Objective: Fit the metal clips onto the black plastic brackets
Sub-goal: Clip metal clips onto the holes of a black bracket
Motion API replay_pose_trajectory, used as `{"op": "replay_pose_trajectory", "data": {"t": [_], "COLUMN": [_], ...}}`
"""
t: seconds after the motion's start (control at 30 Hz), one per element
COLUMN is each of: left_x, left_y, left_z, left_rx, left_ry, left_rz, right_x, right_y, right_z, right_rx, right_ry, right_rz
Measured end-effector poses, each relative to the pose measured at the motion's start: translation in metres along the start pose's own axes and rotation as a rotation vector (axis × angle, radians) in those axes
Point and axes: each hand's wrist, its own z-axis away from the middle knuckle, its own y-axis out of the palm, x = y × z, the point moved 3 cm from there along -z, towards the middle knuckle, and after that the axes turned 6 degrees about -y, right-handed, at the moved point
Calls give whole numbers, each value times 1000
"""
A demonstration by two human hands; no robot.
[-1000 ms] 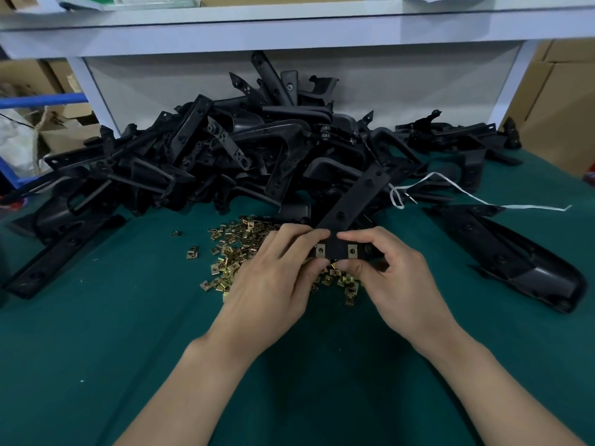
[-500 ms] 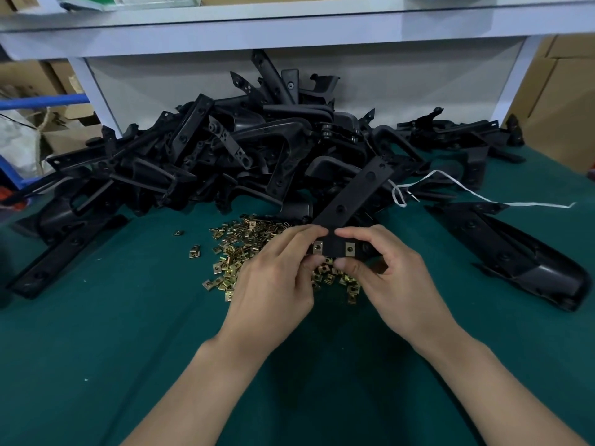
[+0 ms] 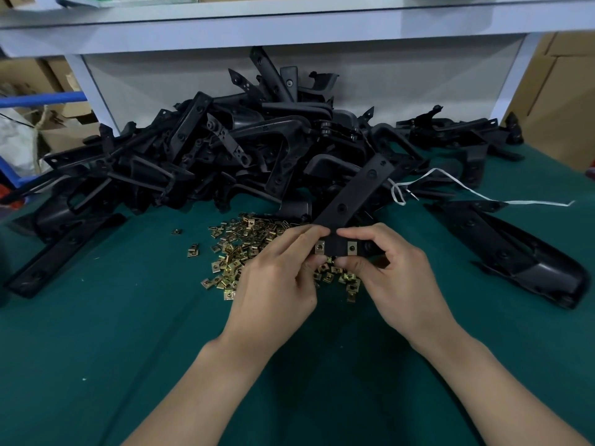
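Your left hand (image 3: 277,284) and right hand (image 3: 396,281) each pinch the near end of the bracket (image 3: 357,194), held just above the loose clips (image 3: 244,249). Since a second ago you have only lifted it slightly; the two fitted clips (image 3: 319,248) were already seated. This end looks done, and the heap (image 3: 257,149) behind waits.
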Motion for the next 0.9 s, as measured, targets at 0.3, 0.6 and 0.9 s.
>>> {"op": "replay_pose_trajectory", "data": {"t": [0.3, 0.6, 0.9], "left_x": [-1, 2, 2], "left_y": [-1, 2, 2], "left_z": [1, 0, 0], "left_rx": [-3, 52, 128], "left_ry": [-6, -2, -15], "left_rz": [3, -28, -11], "right_x": [0, 0, 1], "right_y": [-1, 0, -3], "right_z": [0, -1, -1], "right_rx": [2, 21, 24], "right_ry": [30, 14, 30], "right_rz": [19, 2, 0]}}
